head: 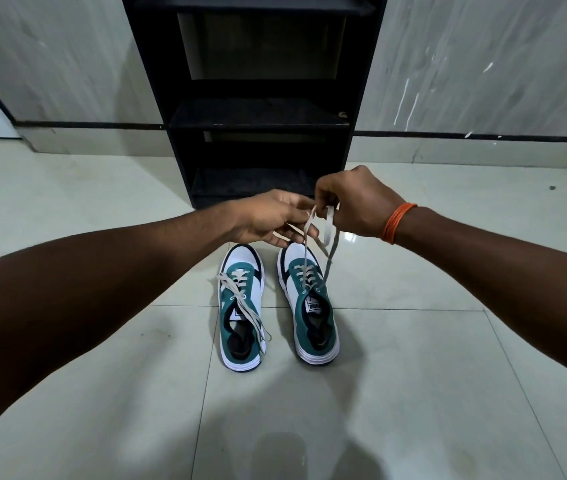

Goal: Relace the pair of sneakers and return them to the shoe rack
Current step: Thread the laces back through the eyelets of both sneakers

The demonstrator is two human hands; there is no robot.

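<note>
Two white and teal sneakers stand side by side on the floor, toes pointing at the rack. The left sneaker has its beige lace tied loosely, with ends trailing over its right side. The right sneaker is laced through its eyelets, and both ends of its lace rise up to my hands. My left hand pinches one lace end above the shoe's toe. My right hand, with an orange band at the wrist, pinches the other end close beside it.
A black shoe rack with several shelves stands against the grey wall just beyond the sneakers. Its lower shelves hold no shoes. Pale floor tiles spread all around, and a dark skirting line runs along the wall base.
</note>
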